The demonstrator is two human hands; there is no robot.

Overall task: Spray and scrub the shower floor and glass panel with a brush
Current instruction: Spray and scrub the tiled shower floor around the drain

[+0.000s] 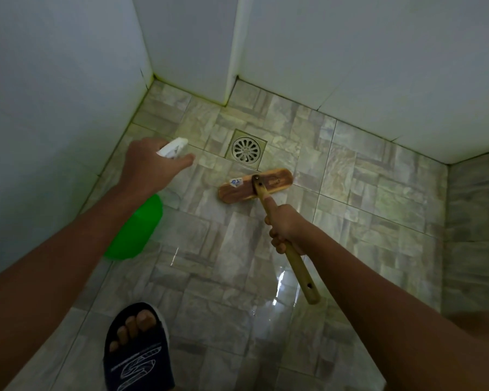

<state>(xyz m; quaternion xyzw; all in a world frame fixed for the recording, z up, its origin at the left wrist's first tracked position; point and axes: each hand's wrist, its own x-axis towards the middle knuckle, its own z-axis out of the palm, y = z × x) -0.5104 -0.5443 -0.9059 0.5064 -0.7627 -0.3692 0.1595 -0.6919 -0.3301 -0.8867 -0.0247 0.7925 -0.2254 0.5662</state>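
My left hand [147,165] grips a green spray bottle [136,230] by its neck, its white nozzle [174,147] aimed at the floor near the drain. My right hand [285,227] grips the wooden handle [297,263] of a scrub brush, forefinger stretched along it. The flat wooden brush head [277,182] lies on the wet grey tiled shower floor [223,249], just below the drain. I cannot make out a glass panel.
A round metal drain [246,149] in a square frame sits in the floor near the far corner. Pale walls [54,94] close in on the left and back. My foot in a dark sandal [137,348] stands at the bottom. A tiled step [474,221] rises at right.
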